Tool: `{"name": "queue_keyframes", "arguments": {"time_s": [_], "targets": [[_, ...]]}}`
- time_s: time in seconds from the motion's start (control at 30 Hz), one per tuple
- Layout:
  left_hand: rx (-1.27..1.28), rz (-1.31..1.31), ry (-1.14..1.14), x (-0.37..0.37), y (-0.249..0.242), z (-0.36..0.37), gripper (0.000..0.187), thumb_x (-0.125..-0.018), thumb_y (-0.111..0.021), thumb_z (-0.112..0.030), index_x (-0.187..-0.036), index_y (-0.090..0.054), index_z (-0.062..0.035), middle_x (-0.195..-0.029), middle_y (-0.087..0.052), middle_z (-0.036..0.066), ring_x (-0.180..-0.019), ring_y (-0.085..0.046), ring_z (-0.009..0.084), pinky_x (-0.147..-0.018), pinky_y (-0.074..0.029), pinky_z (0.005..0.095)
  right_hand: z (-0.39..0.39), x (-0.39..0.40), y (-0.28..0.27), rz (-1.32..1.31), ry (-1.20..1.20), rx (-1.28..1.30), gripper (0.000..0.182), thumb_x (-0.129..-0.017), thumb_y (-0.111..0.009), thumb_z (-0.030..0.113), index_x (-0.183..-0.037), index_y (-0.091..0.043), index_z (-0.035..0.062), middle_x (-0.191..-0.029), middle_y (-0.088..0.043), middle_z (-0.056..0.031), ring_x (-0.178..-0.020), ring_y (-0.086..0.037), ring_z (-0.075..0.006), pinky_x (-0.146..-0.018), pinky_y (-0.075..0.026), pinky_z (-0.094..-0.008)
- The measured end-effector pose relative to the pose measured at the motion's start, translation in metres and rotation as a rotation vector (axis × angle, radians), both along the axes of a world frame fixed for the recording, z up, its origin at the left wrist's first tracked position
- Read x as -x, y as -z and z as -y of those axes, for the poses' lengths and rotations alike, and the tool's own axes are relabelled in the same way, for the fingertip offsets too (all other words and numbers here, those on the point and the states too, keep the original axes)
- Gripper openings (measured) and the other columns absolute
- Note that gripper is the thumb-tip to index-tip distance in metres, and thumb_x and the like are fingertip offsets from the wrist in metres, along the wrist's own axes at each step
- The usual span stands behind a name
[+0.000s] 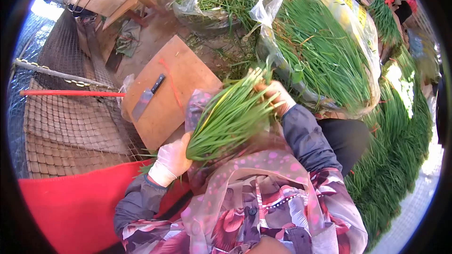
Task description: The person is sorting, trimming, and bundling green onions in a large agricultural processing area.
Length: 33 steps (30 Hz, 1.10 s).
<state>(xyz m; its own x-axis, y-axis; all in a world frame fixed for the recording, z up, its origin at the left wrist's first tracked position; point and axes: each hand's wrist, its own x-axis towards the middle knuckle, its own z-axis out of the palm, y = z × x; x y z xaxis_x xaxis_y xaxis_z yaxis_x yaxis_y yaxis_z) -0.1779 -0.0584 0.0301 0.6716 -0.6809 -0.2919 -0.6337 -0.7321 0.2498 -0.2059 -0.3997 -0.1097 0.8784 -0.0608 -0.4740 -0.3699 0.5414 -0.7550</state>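
Observation:
A loose bunch of long green leafy stalks (230, 115) lies across my lap, over a pink-dotted clear apron (268, 162). My left hand (172, 160), in a pale glove, is wrapped round the leafy end of the bunch. At the pale, cut-looking ends my right hand (278, 96) has its fingers closed on the stalks. Just beyond the bunch is a wooden board (188, 70), tilted in view. On it rest a cleaver (149, 95) with a black handle and a thin red tie (172, 84).
Large clear plastic bags of green stalks (320, 47) (216, 0) stand ahead. Tied green bundles (395, 160) are piled along my right. Netting (75, 122), a red pole (70, 93) and red cloth (80, 202) lie at the left. A person's hand shows blurred at top right.

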Motion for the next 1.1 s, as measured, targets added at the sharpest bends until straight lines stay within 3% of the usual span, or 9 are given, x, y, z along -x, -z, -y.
{"name": "queue_keyframes", "arguments": {"time_s": [0.07, 0.3, 0.4, 0.53, 0.63, 0.8, 0.9, 1.0, 1.1], "targets": [[-0.001, 0.113, 0.045, -0.001, -0.001, -0.002, 0.053, -0.077, -0.066, -0.018, -0.126, -0.049, -0.0087, -0.074, -0.063, 0.018, -0.068, -0.064, 0.0368, -0.06, -0.051, 0.0461, 0.035, 0.006, 0.017, 0.065, 0.411, -0.035, 0.027, -0.082, -0.07, 0.027, -0.094, -0.068, 0.0039, -0.066, -0.058, -0.0003, -0.057, -0.055, -0.013, -0.054, -0.046, -0.0308], [-0.149, 0.334, 0.132, -0.002, -0.003, 0.0, 0.066, -0.071, -0.063, -0.007, -0.135, -0.046, -0.0115, -0.075, -0.056, 0.013, -0.059, -0.061, 0.0323, -0.052, -0.049, 0.0426, 0.008, 0.025, 0.019, 0.116, 0.011, 0.275, 0.033, -0.082, -0.07, 0.017, -0.111, -0.065, 0.0015, -0.095, -0.067, -0.0038, -0.086, -0.058, -0.013, -0.081, -0.046, -0.0279], [-0.173, 0.35, 0.194, 0.004, -0.011, 0.001, 0.067, -0.07, -0.061, -0.004, -0.135, -0.047, -0.0117, -0.074, -0.054, 0.012, -0.057, -0.059, 0.0296, -0.051, -0.049, 0.0407, 0.062, 0.031, 0.021, -0.096, 0.412, 0.129, 0.035, -0.082, -0.067, 0.022, -0.112, -0.065, 0.0042, -0.084, -0.064, -0.0024, -0.07, -0.055, -0.0104, -0.062, -0.044, -0.0259], [-0.232, 0.319, 0.162, 0.005, -0.013, 0.002, 0.064, -0.072, -0.06, -0.002, -0.134, -0.049, -0.0113, -0.078, -0.055, 0.014, -0.06, -0.06, 0.0329, -0.054, -0.049, 0.0431, 0.043, 0.019, -0.048, 0.054, -0.255, 0.654, 0.042, -0.076, -0.073, 0.039, -0.107, -0.071, 0.0105, -0.085, -0.069, -0.0067, -0.076, -0.061, -0.0115, -0.067, -0.048, -0.0283], [-0.224, 0.343, 0.204, 0.0, -0.018, 0.012, 0.068, -0.069, -0.058, 0.002, -0.134, -0.049, -0.0129, -0.082, -0.055, 0.014, -0.058, -0.059, 0.0316, -0.054, -0.049, 0.0421, -0.004, 0.001, -0.041, 0.291, -0.68, 1.453, 0.055, -0.072, -0.068, 0.055, -0.106, -0.071, 0.0125, -0.085, -0.069, -0.0162, -0.078, -0.066, -0.0345, -0.075, -0.052, -0.0406], [-0.242, 0.348, 0.201, 0.005, -0.023, 0.012, 0.074, -0.068, -0.06, 0.002, -0.138, -0.045, -0.0175, -0.092, -0.056, 0.016, -0.06, -0.061, 0.0318, -0.054, -0.049, 0.0422, -0.01, -0.01, 0.014, 0.209, -0.154, 0.645, 0.027, -0.078, -0.07, 0.023, -0.096, -0.069, 0.0028, -0.081, -0.069, -0.0129, -0.075, -0.065, -0.0207, -0.069, -0.051, -0.0346], [-0.229, 0.317, 0.138, 0.012, -0.021, 0.001, 0.079, -0.068, -0.061, 0.001, -0.14, -0.043, -0.0221, -0.098, -0.056, 0.017, -0.061, -0.061, 0.032, -0.055, -0.05, 0.0423, 0.053, -0.009, 0.051, -0.214, 0.162, 0.857, 0.027, -0.081, -0.065, 0.018, -0.098, -0.067, -0.0021, -0.083, -0.069, -0.0164, -0.067, -0.065, -0.0204, -0.065, -0.052, -0.0365], [-0.247, 0.294, 0.124, 0.011, -0.019, -0.002, 0.08, -0.069, -0.061, 0.001, -0.141, -0.041, -0.025, -0.101, -0.057, 0.017, -0.061, -0.062, 0.0315, -0.055, -0.051, 0.0418, 0.047, 0.003, 0.022, -0.169, -0.048, 0.433, 0.032, -0.086, -0.062, 0.025, -0.101, -0.065, -0.0032, -0.084, -0.068, -0.0192, -0.072, -0.067, -0.0252, -0.068, -0.052, -0.0362], [-0.271, 0.303, 0.181, 0.01, -0.017, 0.0, 0.078, -0.07, -0.058, 0.001, -0.141, -0.041, -0.0266, -0.102, -0.058, 0.018, -0.061, -0.062, 0.0306, -0.055, -0.051, 0.0409, 0.0, -0.002, -0.022, 0.023, -0.524, 0.725, 0.044, -0.082, -0.067, 0.033, -0.108, -0.064, -0.0028, -0.092, -0.067, -0.0218, -0.089, -0.065, -0.0306, -0.082, -0.049, -0.0355]]}}
